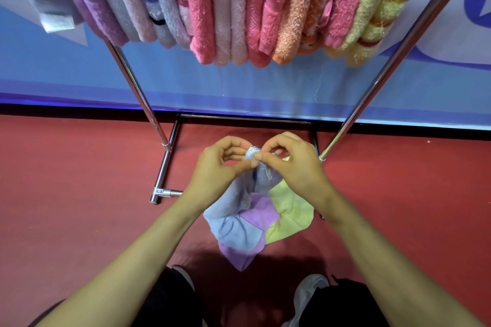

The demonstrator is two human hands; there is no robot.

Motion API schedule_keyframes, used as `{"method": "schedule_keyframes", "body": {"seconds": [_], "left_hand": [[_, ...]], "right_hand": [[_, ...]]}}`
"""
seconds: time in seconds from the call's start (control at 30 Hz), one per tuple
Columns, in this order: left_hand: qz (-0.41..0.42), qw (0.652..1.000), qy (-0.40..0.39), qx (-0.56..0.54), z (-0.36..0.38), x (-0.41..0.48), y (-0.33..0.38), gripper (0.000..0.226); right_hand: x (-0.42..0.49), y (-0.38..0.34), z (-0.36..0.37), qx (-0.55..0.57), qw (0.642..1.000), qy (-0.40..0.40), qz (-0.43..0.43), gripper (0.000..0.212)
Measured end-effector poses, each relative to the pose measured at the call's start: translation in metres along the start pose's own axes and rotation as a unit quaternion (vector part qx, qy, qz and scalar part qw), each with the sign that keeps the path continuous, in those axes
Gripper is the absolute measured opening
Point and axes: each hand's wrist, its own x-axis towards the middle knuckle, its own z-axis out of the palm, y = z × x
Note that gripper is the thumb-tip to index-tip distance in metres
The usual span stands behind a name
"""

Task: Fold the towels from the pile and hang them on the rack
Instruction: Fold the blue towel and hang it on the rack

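Now left grip (218, 164) and right grip (293, 164) pinch a blue towel (231, 228) corner; best slide them apart along the hem.

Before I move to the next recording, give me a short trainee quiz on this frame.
1. True or false: the left hand and the right hand both pinch the blue towel.
2. Which other towels lie on the floor? A) purple towel and yellow towel B) a green and a black one C) none
3. Short answer: does the rack already carry folded towels?
Key: 1 true; 2 A; 3 yes, many hang side by side.
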Motion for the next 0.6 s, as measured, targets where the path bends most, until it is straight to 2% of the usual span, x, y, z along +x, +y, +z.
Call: {"method": "schedule_keyframes", "body": {"seconds": [0.1, 0.17, 0.37, 0.6], "left_hand": [[0.004, 1.0, -0.007, -0.018, -0.01, 0.005, 0.003, 0.018], [0.016, 0.999, -0.02, -0.022, -0.017, 0.006, 0.004, 0.018], [0.042, 0.997, -0.005, -0.061, -0.028, 0.006, 0.008, 0.022], [0.042, 0.989, 0.101, -0.104, -0.045, 0.012, 0.006, 0.021]], "right_hand": [[0.0, 0.003, -0.002, -0.038, 0.997, -0.042, -0.049, 0.009], [-0.001, 0.009, -0.002, -0.074, 0.992, -0.062, -0.076, 0.016], [-0.003, 0.024, -0.003, -0.103, 0.99, -0.084, -0.051, 0.012], [-0.009, 0.035, -0.005, -0.14, 0.988, -0.064, -0.026, 0.016]]}}
